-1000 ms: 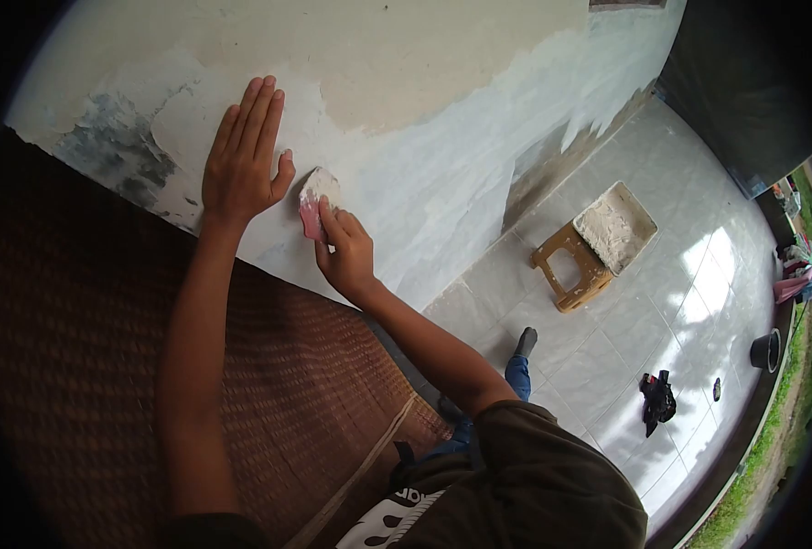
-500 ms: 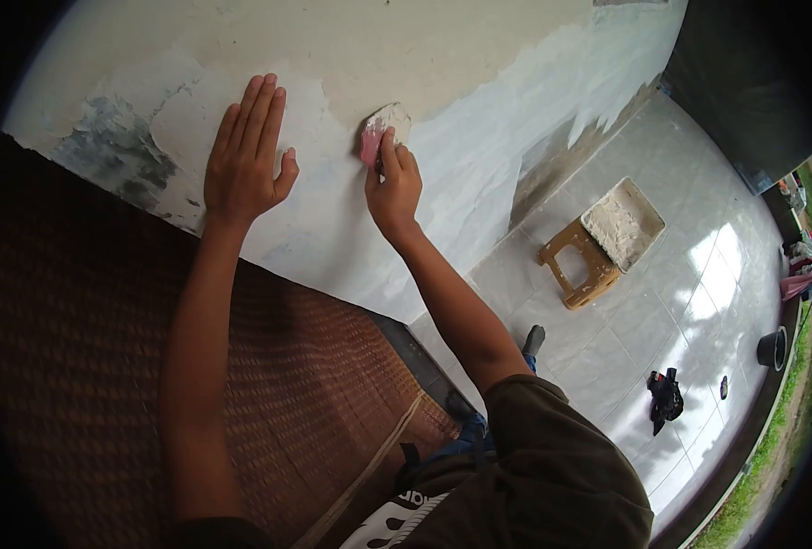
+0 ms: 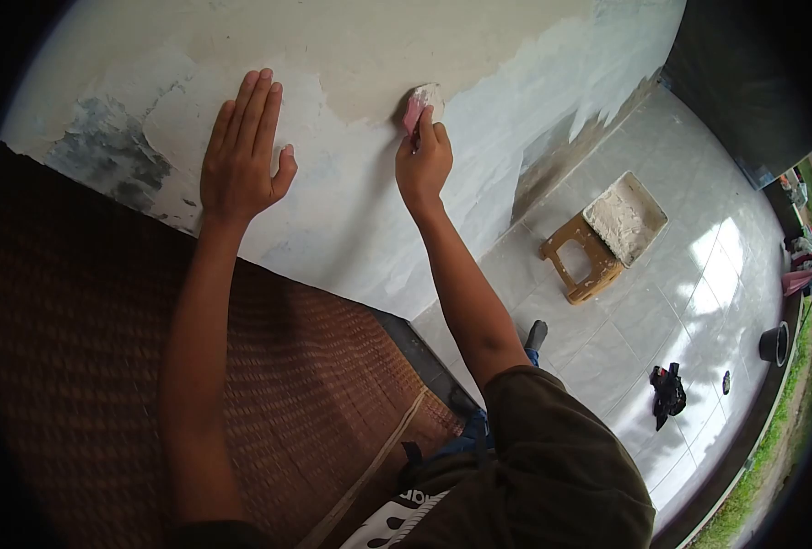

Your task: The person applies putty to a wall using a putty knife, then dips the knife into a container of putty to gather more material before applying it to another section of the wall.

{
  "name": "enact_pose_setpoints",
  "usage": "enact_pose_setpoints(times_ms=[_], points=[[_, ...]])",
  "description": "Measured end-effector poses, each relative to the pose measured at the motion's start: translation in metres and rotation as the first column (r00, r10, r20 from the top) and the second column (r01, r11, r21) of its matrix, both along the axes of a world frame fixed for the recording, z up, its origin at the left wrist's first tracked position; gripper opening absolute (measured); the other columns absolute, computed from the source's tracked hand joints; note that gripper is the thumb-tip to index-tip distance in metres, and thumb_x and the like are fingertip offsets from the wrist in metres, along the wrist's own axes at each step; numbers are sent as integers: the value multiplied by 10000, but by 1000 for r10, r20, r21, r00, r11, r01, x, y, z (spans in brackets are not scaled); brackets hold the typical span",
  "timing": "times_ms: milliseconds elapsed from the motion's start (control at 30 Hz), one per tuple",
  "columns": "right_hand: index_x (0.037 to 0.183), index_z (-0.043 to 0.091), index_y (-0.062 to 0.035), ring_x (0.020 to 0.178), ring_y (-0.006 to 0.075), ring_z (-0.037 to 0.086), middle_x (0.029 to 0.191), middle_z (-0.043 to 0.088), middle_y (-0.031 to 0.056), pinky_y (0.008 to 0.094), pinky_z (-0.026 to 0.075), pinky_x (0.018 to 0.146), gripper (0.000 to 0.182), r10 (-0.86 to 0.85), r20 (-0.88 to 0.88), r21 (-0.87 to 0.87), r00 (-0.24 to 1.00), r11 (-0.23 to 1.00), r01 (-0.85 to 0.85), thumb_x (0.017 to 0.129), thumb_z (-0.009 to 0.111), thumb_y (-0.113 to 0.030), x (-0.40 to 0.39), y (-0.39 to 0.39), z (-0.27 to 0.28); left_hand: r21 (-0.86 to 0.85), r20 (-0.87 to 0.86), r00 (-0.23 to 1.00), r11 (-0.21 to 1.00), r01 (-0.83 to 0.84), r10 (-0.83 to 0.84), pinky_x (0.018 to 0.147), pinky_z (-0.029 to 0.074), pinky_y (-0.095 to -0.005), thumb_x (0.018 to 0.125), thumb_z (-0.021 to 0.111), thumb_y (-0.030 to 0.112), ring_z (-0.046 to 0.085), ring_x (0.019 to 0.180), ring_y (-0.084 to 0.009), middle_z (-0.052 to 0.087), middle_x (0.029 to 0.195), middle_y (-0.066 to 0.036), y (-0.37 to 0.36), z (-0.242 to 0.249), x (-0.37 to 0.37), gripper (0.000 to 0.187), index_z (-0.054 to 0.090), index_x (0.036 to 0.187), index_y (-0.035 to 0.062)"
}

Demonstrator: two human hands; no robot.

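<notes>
My left hand (image 3: 241, 156) lies flat against the wall (image 3: 323, 174), fingers stretched upward and thumb out to the side. To the right, my right hand (image 3: 426, 165) is closed around a putty knife (image 3: 421, 102) with a pinkish-red part and a blade smeared with pale putty. The blade is at the wall surface, near the border between the beige area and the whiter coat. The lower part of the tool's handle is hidden in my fingers. Left of my left hand, the wall shows a dark, rough patch (image 3: 108, 156).
A white tray of putty (image 3: 627, 220) rests on a tan plastic stool (image 3: 580, 261) on the tiled floor (image 3: 552, 316). A black bag (image 3: 667, 395) and a dark bucket (image 3: 773, 347) are farther right. Brown woven matting (image 3: 104, 366) borders the wall below my left arm.
My right hand has moved up and to the right along the wall with the putty knife. My left hand has stayed nearly in place.
</notes>
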State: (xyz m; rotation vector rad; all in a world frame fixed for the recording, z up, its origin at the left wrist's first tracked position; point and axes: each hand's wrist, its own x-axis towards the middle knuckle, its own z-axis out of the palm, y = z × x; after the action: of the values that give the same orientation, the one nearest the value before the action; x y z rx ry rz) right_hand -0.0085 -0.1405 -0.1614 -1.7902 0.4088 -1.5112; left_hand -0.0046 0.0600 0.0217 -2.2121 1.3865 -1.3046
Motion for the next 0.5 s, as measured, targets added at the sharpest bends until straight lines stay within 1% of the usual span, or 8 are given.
enact_pose_setpoints(times_ms=[33,100,200,233,300,367,433,500], points=[[1323,564,77,665,257,561,806,555,119,364,478,605,576,-22,-24,-41,999,999,21,752,639,111,2,11,-5,-5,8,1000,1000,-14,14,1196,294,-435,851,532,212,350,1481,-250,401,1578,-121,-1,0,0,682,420,1493,11],[1313,555,103,678,281,574,803,558,138,374,481,610,575,33,-36,43,999,999,-32,746,648,86,0,39,-8,-7,15,1000,1000,-24,24,1204,287,-414,849,533,238,352,1481,-231,410,1576,-109,-1,0,0,683,437,1488,18],[1341,530,114,651,274,574,784,562,143,362,481,599,603,216,-12,191,976,959,-209,749,643,85,-25,82,-3,-3,13,1000,1000,-24,24,1202,289,-418,848,532,237,359,1477,-233,412,1574,-112,0,0,-1,684,437,1489,18],[1365,539,74,612,216,537,737,521,104,319,462,572,616,277,-11,262,961,928,-264,756,628,96,-41,93,4,-6,14,1000,1000,-13,13,1201,290,-418,846,533,236,361,1476,-234,413,1574,-114,0,0,0,684,437,1488,19],[1353,582,23,592,146,477,691,456,54,271,431,554,589,420,160,259,893,855,-449,770,606,102,-67,98,12,-12,14,1000,1000,-3,3,1201,290,-419,845,534,234,362,1475,-234,413,1573,-115,-1,1,1,685,438,1488,19],[1328,619,-7,595,104,433,675,413,25,252,416,555,558,359,263,247,895,872,-422,782,594,102,-74,81,24,-8,12,1000,1000,-14,14,1203,289,-416,844,534,233,358,1478,-231,412,1574,-113,-1,1,-1,685,438,1488,21],[1305,626,19,601,105,431,686,437,28,267,407,549,523,225,210,277,951,920,-279,791,589,109,-57,46,24,-6,8,1000,1000,-24,24,1203,288,-416,844,535,233,355,1479,-230,411,1575,-110,0,0,-1,685,438,1488,22],[1302,617,38,619,140,484,716,492,55,294,421,562,512,107,120,275,987,952,-137,796,578,108,-41,17,27,-8,8,1000,1000,-29,29,1204,288,-415,844,535,232,351,1481,-229,410,1576,-108,-1,1,-1,686,438,1489,22]])
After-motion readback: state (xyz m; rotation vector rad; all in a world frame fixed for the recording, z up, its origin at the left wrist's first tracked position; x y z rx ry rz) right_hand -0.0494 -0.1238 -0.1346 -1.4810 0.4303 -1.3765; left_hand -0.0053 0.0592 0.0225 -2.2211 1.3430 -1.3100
